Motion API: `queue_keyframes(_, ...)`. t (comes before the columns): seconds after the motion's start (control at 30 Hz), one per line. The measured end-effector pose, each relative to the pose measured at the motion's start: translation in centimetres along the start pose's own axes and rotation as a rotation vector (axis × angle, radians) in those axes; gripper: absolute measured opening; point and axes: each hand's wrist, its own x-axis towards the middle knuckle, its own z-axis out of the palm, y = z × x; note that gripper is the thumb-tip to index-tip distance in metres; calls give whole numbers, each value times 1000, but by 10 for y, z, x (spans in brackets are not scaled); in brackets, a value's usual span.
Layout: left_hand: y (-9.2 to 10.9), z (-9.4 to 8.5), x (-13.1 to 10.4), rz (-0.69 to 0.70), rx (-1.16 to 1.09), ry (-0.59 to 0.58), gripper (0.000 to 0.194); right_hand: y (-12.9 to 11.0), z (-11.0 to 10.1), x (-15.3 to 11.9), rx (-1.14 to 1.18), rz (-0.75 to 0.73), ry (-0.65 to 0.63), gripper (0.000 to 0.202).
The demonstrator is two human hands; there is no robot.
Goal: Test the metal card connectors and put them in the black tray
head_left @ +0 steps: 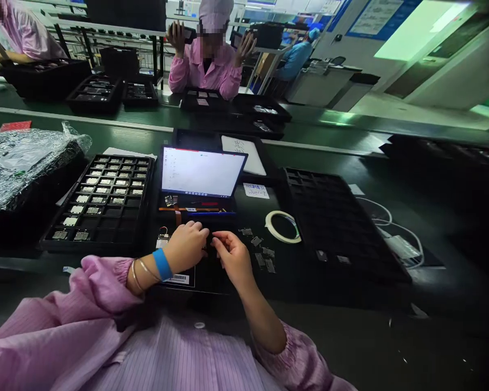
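My left hand, with a blue band at the wrist, is curled palm down over the dark work surface in front of the lit screen. Its fingertips are hidden, so what they grip cannot be made out. Close on its right, my right hand has thumb and index finger pinched together; anything between them is too small to name. A small white-and-metal part lies beside my left hand. An orange flat ribbon cable runs down from the screen's base. Several small metal-coloured modules lie right of my right hand.
A compartment tray with several small modules stands left; another black tray with two modules stands right. A tape roll lies between. Foil-like wrapping covers a box far left. Across the bench, a person in pink raises both hands.
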Motion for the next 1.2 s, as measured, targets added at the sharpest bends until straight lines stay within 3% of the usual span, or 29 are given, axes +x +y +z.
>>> queue_keyframes(0.13, -12, 0, 16, 66, -36, -26, 20, -2, -3, 1, -5, 26, -36, 35)
queue_keyframes(0.3, -15, -1, 11, 100, -72, -4, 15, -8, -5, 5, -50, 24, -113, 22)
queue_keyframes(0.4, -12, 2, 7, 86, -88, 15, 18, -9, -3, 7, -73, 26, -137, 25)
queue_keyframes(0.93, -8, 12, 3, 11, -106, 0, 8, -4, 3, 3, -82, 72, -120, 25)
queue_keyframes(1.2, -9, 12, 4, 13, -110, 6, 7, -6, 3, -3, -145, -15, -68, 26)
